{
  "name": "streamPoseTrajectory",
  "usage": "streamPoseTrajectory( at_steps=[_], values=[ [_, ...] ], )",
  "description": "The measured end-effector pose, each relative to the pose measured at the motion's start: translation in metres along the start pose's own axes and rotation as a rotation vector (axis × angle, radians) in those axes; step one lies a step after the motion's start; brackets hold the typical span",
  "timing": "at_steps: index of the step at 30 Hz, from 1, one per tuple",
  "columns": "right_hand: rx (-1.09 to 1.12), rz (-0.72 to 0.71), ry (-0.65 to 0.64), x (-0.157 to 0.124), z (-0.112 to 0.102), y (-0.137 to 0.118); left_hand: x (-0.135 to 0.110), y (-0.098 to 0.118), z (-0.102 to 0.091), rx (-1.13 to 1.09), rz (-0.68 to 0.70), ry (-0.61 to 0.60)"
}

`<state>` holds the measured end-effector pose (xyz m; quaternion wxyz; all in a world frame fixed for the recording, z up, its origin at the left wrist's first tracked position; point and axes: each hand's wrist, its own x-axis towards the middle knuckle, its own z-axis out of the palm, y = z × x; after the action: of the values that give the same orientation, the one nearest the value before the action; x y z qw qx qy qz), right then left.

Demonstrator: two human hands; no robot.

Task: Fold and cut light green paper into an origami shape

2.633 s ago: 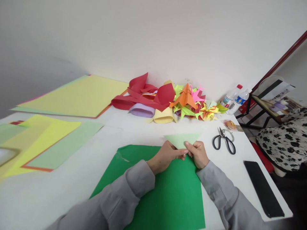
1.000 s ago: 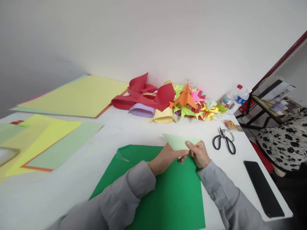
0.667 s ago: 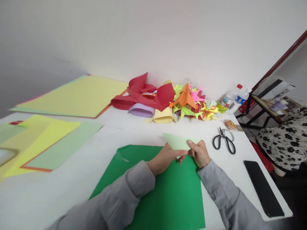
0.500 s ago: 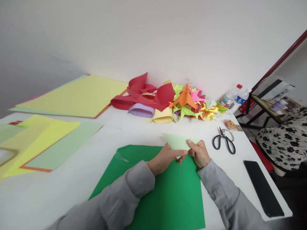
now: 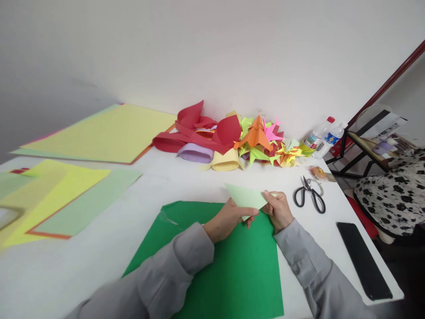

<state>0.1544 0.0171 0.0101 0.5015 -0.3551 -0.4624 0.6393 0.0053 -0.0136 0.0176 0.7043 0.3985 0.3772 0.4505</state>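
Note:
A pale green folded paper triangle [image 5: 245,196] is held just above a large dark green sheet [image 5: 229,261] on the white table [image 5: 109,248]. My left hand [image 5: 229,218] pinches the triangle's lower edge from the left. My right hand [image 5: 280,209] pinches its right corner, fingers curled. Both arms wear grey sleeves.
Black scissors [image 5: 310,196] lie right of my hands, a black phone [image 5: 363,260] near the right edge. Origami figures [image 5: 265,141] and red paper curls [image 5: 199,128] pile up at the wall, with two bottles [image 5: 323,135]. Coloured sheets [image 5: 66,190] cover the left. A flower-patterned cloth [image 5: 392,199] lies off the table.
The triangle has turned, so its point now aims left instead of its long edge lying level. My right hand slid right along its edge. My left hand has hardly moved.

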Motion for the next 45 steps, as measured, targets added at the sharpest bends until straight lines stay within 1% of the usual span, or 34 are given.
streamPoseTrajectory(
  at_steps=[7,11,14,24,34,39,45],
  values=[
    [0.01,0.001,0.005,0.0,0.0011,-0.0026,0.0008,-0.0015,-0.0002,0.005,0.02,0.02],
    [-0.018,-0.002,0.053,-0.0003,0.0002,-0.0035,0.0015,-0.0033,0.0,0.027,0.068,0.027],
    [0.001,-0.011,0.08,0.0008,-0.0009,-0.0036,0.0021,-0.0045,0.0001,0.027,0.083,0.024],
    [0.032,0.007,0.082,0.0036,-0.0021,-0.0041,0.0023,-0.0049,-0.0007,0.018,0.07,0.025],
    [0.001,-0.005,0.083,0.0044,-0.0047,-0.0033,0.0007,-0.0015,0.0012,0.023,0.08,0.03],
    [-0.037,-0.04,0.082,0.0056,-0.0058,-0.0025,0.0002,-0.0005,0.0021,0.004,0.084,0.031],
    [0.003,-0.07,0.06,0.006,-0.0052,-0.0018,0.0,-0.0004,0.0011,-0.002,0.07,0.035]
  ],
)
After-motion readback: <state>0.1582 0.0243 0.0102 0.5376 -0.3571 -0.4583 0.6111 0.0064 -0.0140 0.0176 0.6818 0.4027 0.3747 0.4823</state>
